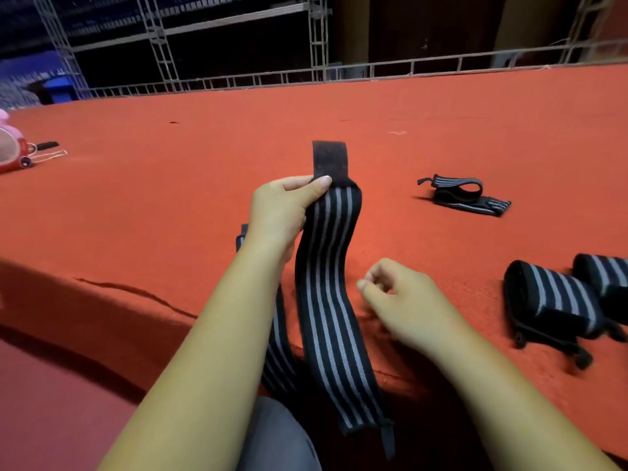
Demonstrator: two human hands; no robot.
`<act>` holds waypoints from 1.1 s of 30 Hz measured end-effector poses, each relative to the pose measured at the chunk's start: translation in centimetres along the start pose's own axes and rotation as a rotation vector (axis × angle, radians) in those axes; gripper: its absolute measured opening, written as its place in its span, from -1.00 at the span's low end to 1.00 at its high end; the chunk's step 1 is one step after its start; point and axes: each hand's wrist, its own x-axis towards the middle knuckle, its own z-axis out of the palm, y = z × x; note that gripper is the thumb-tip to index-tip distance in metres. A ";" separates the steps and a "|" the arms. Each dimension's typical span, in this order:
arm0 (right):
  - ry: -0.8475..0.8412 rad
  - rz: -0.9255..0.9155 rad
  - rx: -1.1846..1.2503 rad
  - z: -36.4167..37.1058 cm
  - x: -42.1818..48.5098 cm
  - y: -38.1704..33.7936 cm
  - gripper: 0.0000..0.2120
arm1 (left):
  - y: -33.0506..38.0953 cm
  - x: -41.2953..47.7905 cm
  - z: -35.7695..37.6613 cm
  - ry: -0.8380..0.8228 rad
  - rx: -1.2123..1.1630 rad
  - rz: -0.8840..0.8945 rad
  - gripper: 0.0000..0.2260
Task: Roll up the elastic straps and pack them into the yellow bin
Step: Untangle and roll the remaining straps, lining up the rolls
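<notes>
The left hand point(282, 212) has its grip pinched on the striped strap point(326, 283) just below its plain black end tab point(330, 161), which points up. The strap's long axis runs down toward the near edge of the surface point(441, 130) and over it. The right hand point(397, 300) hovers just right of it, grip loosely curled, holding nothing. Two rolled straps point(550, 297) lie near right, and a loose strap point(465, 197) lies farther back.
</notes>
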 end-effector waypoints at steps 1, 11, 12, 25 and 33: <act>0.071 -0.024 0.049 -0.8 -0.3 -0.4 -0.81 | 1.4 -1.7 0.7 -0.040 -0.033 -0.010 -0.80; 0.370 -0.212 0.640 -10.3 -7.8 -6.5 -0.73 | 9.3 -13.3 6.9 -0.305 -0.206 0.002 -0.76; 0.396 -0.214 0.640 -10.7 -8.4 -6.6 -0.73 | 9.7 -14.0 7.5 -0.315 -0.212 0.008 -0.77; 0.472 -0.099 0.507 -15.2 -12.8 -2.2 -0.72 | 6.3 -17.9 14.5 -0.291 -0.186 0.024 -0.87; 0.446 -0.037 0.328 -15.9 -12.8 2.3 -0.71 | 3.3 -17.4 16.9 -0.360 -0.179 -0.127 -0.91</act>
